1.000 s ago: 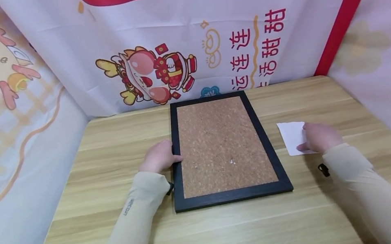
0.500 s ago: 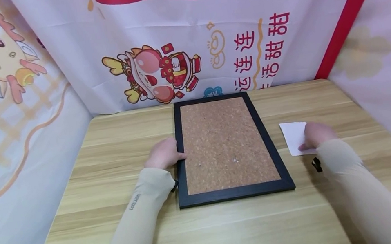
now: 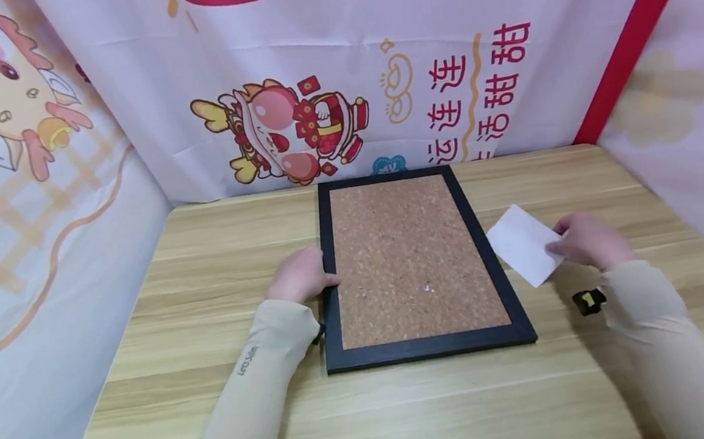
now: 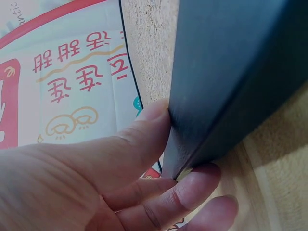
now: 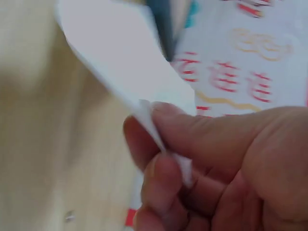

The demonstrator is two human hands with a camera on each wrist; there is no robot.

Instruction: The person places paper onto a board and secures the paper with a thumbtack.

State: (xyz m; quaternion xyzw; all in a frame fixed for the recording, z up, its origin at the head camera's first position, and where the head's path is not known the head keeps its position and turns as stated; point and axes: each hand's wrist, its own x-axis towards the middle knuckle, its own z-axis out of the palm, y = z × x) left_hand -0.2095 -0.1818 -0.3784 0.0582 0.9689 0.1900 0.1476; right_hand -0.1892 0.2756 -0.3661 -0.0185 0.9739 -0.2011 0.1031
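A cork board in a black frame lies on the wooden table, with small white specks on its lower part. My left hand grips the frame's left side. In the left wrist view, the thumb presses on top of the black frame and the fingers curl against its outer side. To the right of the board, my right hand holds a white square of paper by one corner. The right wrist view shows the paper pinched between thumb and fingers, its surface slightly bent.
The wooden table runs all around the board. A printed cloth with red characters and cartoon figures hangs along the back edge, close to the frame's far end. More printed cloth closes off the right side.
My right hand has picked the paper up off the table and turned it, so a corner now points toward the board. My left hand keeps its grip on the frame. The head view has shifted slightly.
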